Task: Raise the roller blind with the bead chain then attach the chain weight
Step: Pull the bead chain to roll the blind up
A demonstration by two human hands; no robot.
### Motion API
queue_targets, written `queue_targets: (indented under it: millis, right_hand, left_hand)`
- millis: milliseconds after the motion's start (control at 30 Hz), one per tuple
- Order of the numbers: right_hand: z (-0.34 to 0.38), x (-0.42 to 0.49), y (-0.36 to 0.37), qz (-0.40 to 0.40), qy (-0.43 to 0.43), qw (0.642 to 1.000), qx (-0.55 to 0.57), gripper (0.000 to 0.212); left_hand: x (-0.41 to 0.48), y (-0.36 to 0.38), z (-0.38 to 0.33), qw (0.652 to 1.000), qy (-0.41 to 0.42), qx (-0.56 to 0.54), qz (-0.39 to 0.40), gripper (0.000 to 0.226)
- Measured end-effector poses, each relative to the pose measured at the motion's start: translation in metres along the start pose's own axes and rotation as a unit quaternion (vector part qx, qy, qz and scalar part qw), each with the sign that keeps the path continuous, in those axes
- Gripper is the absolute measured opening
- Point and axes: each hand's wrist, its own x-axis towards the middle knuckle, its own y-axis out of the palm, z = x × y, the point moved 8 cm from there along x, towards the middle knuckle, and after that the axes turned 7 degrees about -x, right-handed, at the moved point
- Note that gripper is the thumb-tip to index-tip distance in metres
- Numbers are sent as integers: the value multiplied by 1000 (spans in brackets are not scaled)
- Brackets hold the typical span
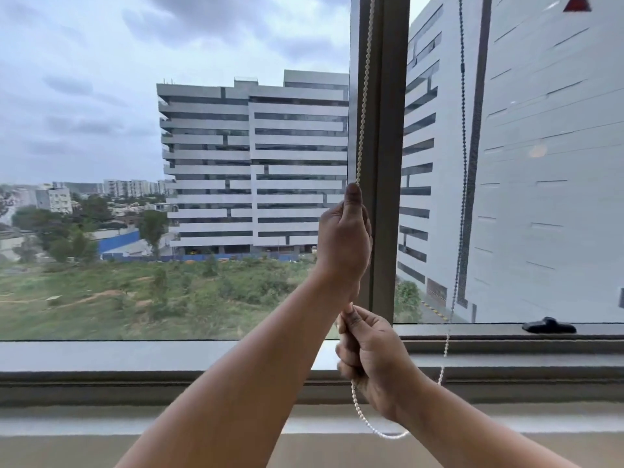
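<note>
A white bead chain [364, 96] hangs down in front of the grey window mullion [388, 130]. My left hand [344, 244] is closed around the chain at mid height, thumb pointing up. Just below it my right hand [374, 363] grips the same chain near the sill. Below the right hand the chain loops [371, 430] and rises again on the right side [459, 197], past a dark connector [462, 67]. The blind itself is out of view above. No chain weight is visible.
A grey window sill [135, 356] runs across the view below the glass. A black window handle [548, 325] lies on the right frame. Buildings and green ground show outside through the panes.
</note>
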Motion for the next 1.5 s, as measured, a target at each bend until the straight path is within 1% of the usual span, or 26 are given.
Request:
queue_targets:
  millis: [100,200,267,333,400,467,500,533,567,600,633,667,700,733,767,800,833,900,967,1067,1133,1233,1300,1367,1433,1500]
  right_hand:
    - [-14,-9,0,8,34,999,-34,37]
    - [-34,-21,-7,8,69,993,-94,49]
    - [-50,-29,-14,11,100,984,-146,51]
    - [-62,-37,-20,32,129,965,-225,50]
    - [-61,-44,-19,99,147,922,-344,43]
    - [-53,-48,-18,185,154,852,-466,33]
    - [-48,-47,-22,211,153,810,-525,28]
    - [-40,-42,-28,219,149,764,-589,23]
    - [-30,-33,-35,208,140,723,-643,19]
    - [-17,-23,-42,183,129,706,-672,18]
    - [-1,-12,-47,142,114,724,-666,19]
    - [17,0,-53,89,99,771,-623,20]
    - [33,10,-58,42,92,827,-553,21]
    - [46,18,-60,14,96,882,-461,25]
    - [55,26,-59,15,103,926,-362,30]
    - [63,32,-52,43,109,957,-266,36]
    - [70,37,-43,81,110,973,-184,41]
    - [81,42,-26,140,92,982,-85,43]
    - [85,44,-13,158,73,984,-24,37]
    - [84,44,-5,142,22,989,14,36]
    - [83,45,-3,121,-22,992,27,37]
    - [76,41,-5,91,-55,994,37,37]
    - [61,35,-10,72,-46,996,34,37]
    - [38,27,-18,55,-27,998,33,37]
    - [11,17,-23,48,0,998,33,36]
    - [-15,6,-27,34,29,999,16,36]
  left_hand:
    - [-11,-10,12,1000,9,10,5,59]
    - [-30,-21,37,999,5,31,6,68]
    - [-43,-29,57,998,-3,59,1,73]
    - [-55,-37,77,997,-28,71,-3,70]
    - [-68,-44,94,996,-59,71,-12,60]
    - [-81,-50,107,993,-71,88,-19,56]
    - [-86,-54,114,992,-74,98,-22,57]
    - [-92,-57,120,991,-79,101,-26,57]
    - [-97,-61,125,991,-87,96,-32,55]
    - [-102,-63,130,991,-96,83,-33,54]
    - [-105,-64,133,992,-102,69,-28,54]
    - [-108,-63,134,992,-103,64,-20,56]
    - [-110,-61,134,993,-99,66,-17,56]
    - [-111,-60,133,993,-96,68,-20,55]
    - [-112,-59,133,993,-95,71,-25,53]
    - [-113,-57,133,992,-97,70,-30,49]
    - [-114,-55,133,992,-101,70,-30,49]
    - [-115,-55,133,992,-103,74,-28,50]
    - [-113,-58,130,991,-100,83,-24,51]
    - [-112,-60,124,990,-90,108,-14,50]
    - [-113,-60,121,990,-94,101,-2,50]
    - [-116,-59,126,987,-141,68,42,58]
    - [-112,-68,126,982,-152,104,53,72]
    - [-103,-80,121,981,-137,133,40,77]
    - [-92,-83,109,984,-121,126,42,74]
    - [-80,-80,95,987,-103,121,38,65]
